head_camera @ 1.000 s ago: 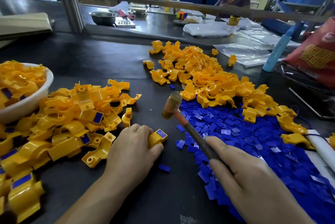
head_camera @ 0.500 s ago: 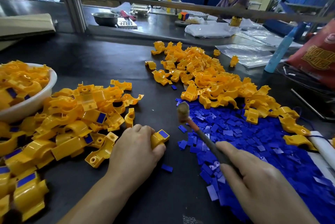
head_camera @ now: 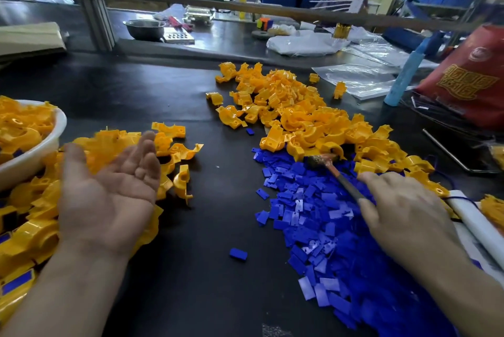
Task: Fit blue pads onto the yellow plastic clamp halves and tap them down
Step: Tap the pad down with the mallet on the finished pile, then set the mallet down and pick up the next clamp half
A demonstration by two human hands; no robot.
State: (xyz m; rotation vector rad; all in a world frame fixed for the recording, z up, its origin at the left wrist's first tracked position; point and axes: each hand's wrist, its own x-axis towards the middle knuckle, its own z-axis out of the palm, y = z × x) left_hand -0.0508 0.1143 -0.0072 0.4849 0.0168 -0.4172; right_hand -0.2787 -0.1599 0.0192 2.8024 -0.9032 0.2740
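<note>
My left hand [head_camera: 109, 195] is open, palm up and empty, over the left pile of yellow clamp halves [head_camera: 174, 151], some of which carry blue pads. A small hammer [head_camera: 321, 160] lies with its head on the heap of loose blue pads [head_camera: 327, 216]; my right hand [head_camera: 403, 211] grips its thin handle. A bigger pile of bare yellow clamp halves [head_camera: 294, 113] lies beyond the pads. One stray blue pad [head_camera: 238, 254] sits alone on the dark table [head_camera: 136, 97].
A white bowl [head_camera: 41, 151] heaped with yellow halves stands at the left edge. A blue bottle [head_camera: 406, 75], a red bag [head_camera: 469, 77] and plastic sheets are at the back right. A person sits beyond the far bench, behind a metal rail [head_camera: 245, 8].
My left hand let go of the padded clamp half and swung left, turning palm up over the pile. The hammer dropped from raised to resting on the blue pads.
</note>
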